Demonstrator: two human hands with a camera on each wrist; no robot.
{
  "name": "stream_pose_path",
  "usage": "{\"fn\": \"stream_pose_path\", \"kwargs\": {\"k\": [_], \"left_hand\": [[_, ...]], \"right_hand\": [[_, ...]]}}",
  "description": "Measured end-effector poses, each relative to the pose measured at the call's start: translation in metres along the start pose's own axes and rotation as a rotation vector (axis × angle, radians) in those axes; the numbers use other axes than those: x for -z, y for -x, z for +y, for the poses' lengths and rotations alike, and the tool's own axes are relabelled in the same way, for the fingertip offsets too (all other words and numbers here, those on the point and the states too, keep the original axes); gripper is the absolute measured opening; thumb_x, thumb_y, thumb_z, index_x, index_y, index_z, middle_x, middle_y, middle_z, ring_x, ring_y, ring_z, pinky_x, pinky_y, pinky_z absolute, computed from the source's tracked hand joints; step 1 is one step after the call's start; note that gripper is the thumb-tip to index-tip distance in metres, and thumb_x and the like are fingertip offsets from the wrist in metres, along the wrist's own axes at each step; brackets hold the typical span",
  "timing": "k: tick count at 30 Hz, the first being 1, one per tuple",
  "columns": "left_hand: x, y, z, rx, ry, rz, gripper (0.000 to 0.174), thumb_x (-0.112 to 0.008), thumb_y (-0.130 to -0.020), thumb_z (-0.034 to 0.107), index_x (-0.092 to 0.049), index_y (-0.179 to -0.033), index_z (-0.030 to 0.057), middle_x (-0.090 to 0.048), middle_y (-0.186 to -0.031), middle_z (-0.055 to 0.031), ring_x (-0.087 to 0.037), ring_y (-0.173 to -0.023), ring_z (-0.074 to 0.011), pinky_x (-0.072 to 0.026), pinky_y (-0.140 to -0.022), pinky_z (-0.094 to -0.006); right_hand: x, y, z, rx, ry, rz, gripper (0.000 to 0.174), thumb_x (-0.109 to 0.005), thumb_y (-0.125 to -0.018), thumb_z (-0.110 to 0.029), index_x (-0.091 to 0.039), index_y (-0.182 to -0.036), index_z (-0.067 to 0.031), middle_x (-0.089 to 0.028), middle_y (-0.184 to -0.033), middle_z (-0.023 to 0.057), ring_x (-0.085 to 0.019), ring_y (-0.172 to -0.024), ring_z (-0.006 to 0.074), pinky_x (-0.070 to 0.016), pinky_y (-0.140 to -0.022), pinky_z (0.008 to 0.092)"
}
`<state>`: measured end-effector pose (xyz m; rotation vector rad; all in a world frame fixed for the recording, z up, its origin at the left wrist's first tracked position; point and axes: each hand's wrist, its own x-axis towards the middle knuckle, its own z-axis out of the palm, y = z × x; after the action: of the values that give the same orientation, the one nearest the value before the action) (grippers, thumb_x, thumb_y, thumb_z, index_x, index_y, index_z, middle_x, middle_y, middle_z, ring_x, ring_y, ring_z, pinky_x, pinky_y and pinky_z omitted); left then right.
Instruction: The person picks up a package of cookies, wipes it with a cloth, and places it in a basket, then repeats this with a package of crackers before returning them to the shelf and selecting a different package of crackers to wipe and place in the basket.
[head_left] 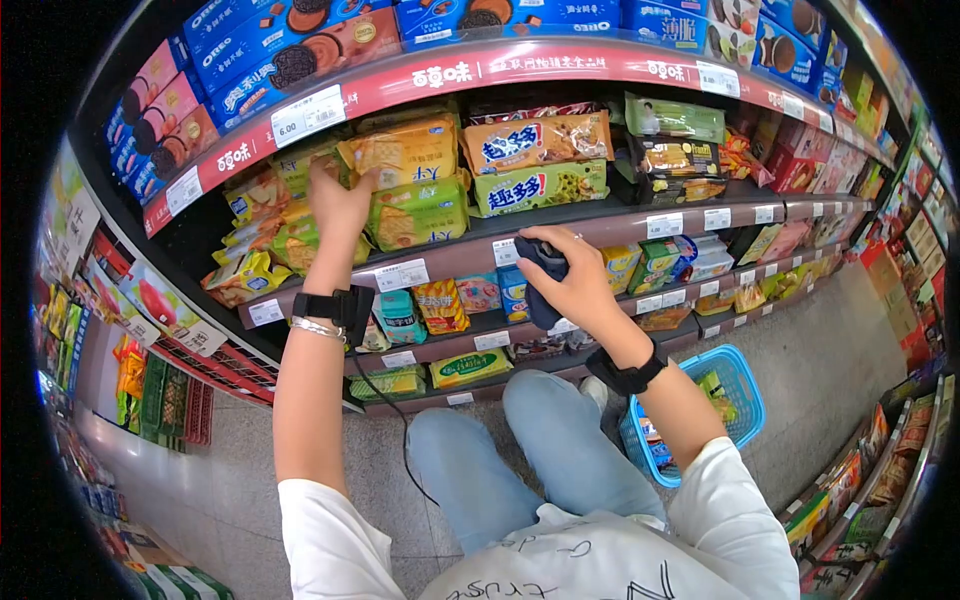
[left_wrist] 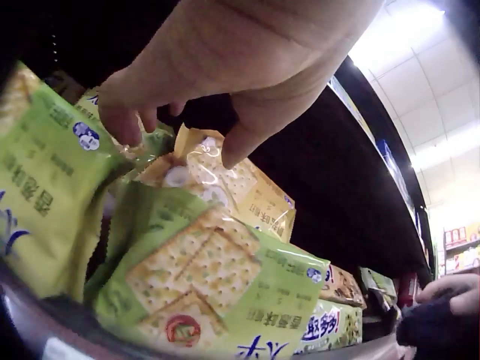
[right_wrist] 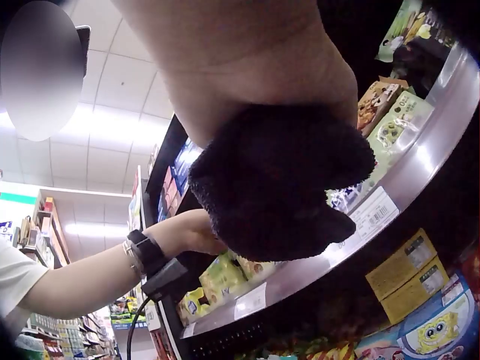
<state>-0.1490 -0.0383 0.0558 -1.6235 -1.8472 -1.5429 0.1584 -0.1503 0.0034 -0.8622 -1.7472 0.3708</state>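
My left hand [head_left: 338, 200] reaches into the shelf among bagged crackers. Its fingers point down at a green wrapper behind, and the thumb touches the edge of a yellow cracker pack [left_wrist: 247, 191]. Thumb and fingers stand apart. A green cracker pack [left_wrist: 217, 277] lies below the hand, another green pack [left_wrist: 56, 180] leans at its left. My right hand [head_left: 577, 285], lower and to the right in front of the shelf edge, grips a dark fuzzy cloth [right_wrist: 277, 184]. In the right wrist view the cloth covers the fingers.
Chocolate-chip cookie packs [head_left: 540, 140] stand right of the crackers. Blue Oreo boxes [head_left: 510, 15] fill the shelf above, its red-labelled edge [head_left: 430, 75] overhanging the left hand. A blue basket [head_left: 745, 385] with packaged goods stands on the floor at the right. A black cable [head_left: 385, 395] hangs from the left wrist.
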Motion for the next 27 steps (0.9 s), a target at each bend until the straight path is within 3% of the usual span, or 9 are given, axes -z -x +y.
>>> {"fn": "stream_pose_path", "kwargs": {"k": [2, 5, 8, 11, 16, 18, 22, 25, 27], "left_hand": [[0.003, 0.010, 0.002, -0.040, -0.029, 0.064, 0.064, -0.080, -0.072, 0.026, -0.049, -0.120, -0.0023, -0.059, -0.112, -0.0201, -0.060, -0.098, -0.0344, -0.0491, -0.084, -0.0400], [0.012, 0.042, 0.028, 0.033, 0.389, -0.048, 0.052, -0.078, -0.076, 0.018, -0.053, -0.118, 0.0006, -0.058, -0.108, -0.0139, -0.060, -0.089, -0.0235, -0.0490, -0.078, -0.0323], [0.030, 0.091, 0.088, 0.192, 0.675, -0.268, 0.040, -0.072, -0.081, 0.010, -0.054, -0.116, 0.0016, -0.056, -0.102, -0.0076, -0.057, -0.082, -0.0124, -0.0467, -0.072, -0.0248], [0.031, 0.137, 0.130, 0.210, 0.877, -0.487, 0.029, -0.068, -0.086, 0.009, -0.056, -0.112, 0.0024, -0.055, -0.103, -0.0034, -0.054, -0.083, -0.0086, -0.0437, -0.076, -0.0228], [-0.006, 0.243, 0.161, 0.255, 1.025, -0.922, 0.022, -0.067, -0.086, 0.010, -0.059, -0.106, 0.0053, -0.059, -0.082, 0.0025, -0.055, -0.076, -0.0087, -0.0457, -0.068, -0.0246], [-0.009, 0.289, 0.181, 0.017, 0.675, -1.184, 0.029, -0.072, -0.080, 0.019, -0.062, -0.101, 0.0011, -0.063, -0.080, -0.0066, -0.062, -0.073, -0.0160, -0.0493, -0.068, -0.0290], [-0.022, 0.376, 0.209, -0.322, 0.565, -1.740, 0.070, -0.080, -0.072, 0.036, -0.053, -0.128, 0.0052, -0.065, -0.082, -0.0078, -0.066, -0.077, -0.0240, -0.0507, -0.068, -0.0341], [-0.025, 0.414, 0.231, -0.351, 0.654, -1.854, 0.091, -0.084, -0.068, 0.041, -0.042, -0.142, 0.0071, -0.060, -0.073, -0.0049, -0.059, -0.067, -0.0153, -0.0454, -0.060, -0.0273], [-0.026, 0.427, 0.244, -0.404, 0.760, -1.844, 0.093, -0.083, -0.068, 0.043, -0.041, -0.143, 0.0071, -0.059, -0.072, -0.0042, -0.058, -0.066, -0.0148, -0.0446, -0.059, -0.0270]], "right_hand": [[0.000, 0.000, -0.001, -0.007, -0.022, 0.017, 0.029, -0.071, -0.080, -0.015, -0.064, -0.106, -0.0029, -0.066, -0.103, 0.0159, -0.064, -0.096, 0.0330, -0.0493, -0.086, 0.0374], [0.004, 0.009, 0.002, 0.004, -0.028, 0.049, 0.027, -0.071, -0.081, -0.016, -0.065, -0.103, -0.0025, -0.066, -0.104, 0.0157, -0.064, -0.097, 0.0329, -0.0495, -0.086, 0.0381], [0.023, 0.025, 0.001, 0.004, 0.021, 0.043, 0.027, -0.071, -0.081, -0.017, -0.066, -0.103, -0.0028, -0.066, -0.104, 0.0156, -0.064, -0.098, 0.0331, -0.0493, -0.087, 0.0385], [0.051, 0.047, -0.002, -0.021, 0.077, 0.069, 0.027, -0.072, -0.080, -0.013, -0.066, -0.104, -0.0032, -0.066, -0.105, 0.0140, -0.064, -0.099, 0.0290, -0.0487, -0.087, 0.0361], [0.108, 0.065, -0.008, -0.011, 0.193, 0.147, 0.026, -0.072, -0.079, -0.010, -0.066, -0.104, -0.0031, -0.067, -0.104, 0.0127, -0.065, -0.097, 0.0262, -0.0488, -0.086, 0.0332], [0.127, 0.065, -0.015, 0.027, 0.218, 0.213, 0.025, -0.072, -0.077, -0.016, -0.067, -0.098, -0.0030, -0.067, -0.098, 0.0147, -0.065, -0.094, 0.0323, -0.0504, -0.083, 0.0371], [0.156, 0.062, -0.026, 0.072, 0.262, 0.245, 0.024, -0.071, -0.077, -0.018, -0.067, -0.097, -0.0044, -0.067, -0.098, 0.0147, -0.064, -0.091, 0.0337, -0.0508, -0.081, 0.0383], [0.168, 0.055, -0.028, 0.172, 0.361, 0.223, 0.025, -0.070, -0.077, -0.022, -0.067, -0.097, -0.0078, -0.066, -0.096, 0.0141, -0.064, -0.090, 0.0346, -0.0511, -0.079, 0.0400], [0.176, 0.044, -0.036, 0.241, 0.406, 0.214, 0.024, -0.069, -0.076, -0.024, -0.069, -0.096, -0.0099, -0.066, -0.093, 0.0135, -0.064, -0.087, 0.0338, -0.0513, -0.077, 0.0407]]}}
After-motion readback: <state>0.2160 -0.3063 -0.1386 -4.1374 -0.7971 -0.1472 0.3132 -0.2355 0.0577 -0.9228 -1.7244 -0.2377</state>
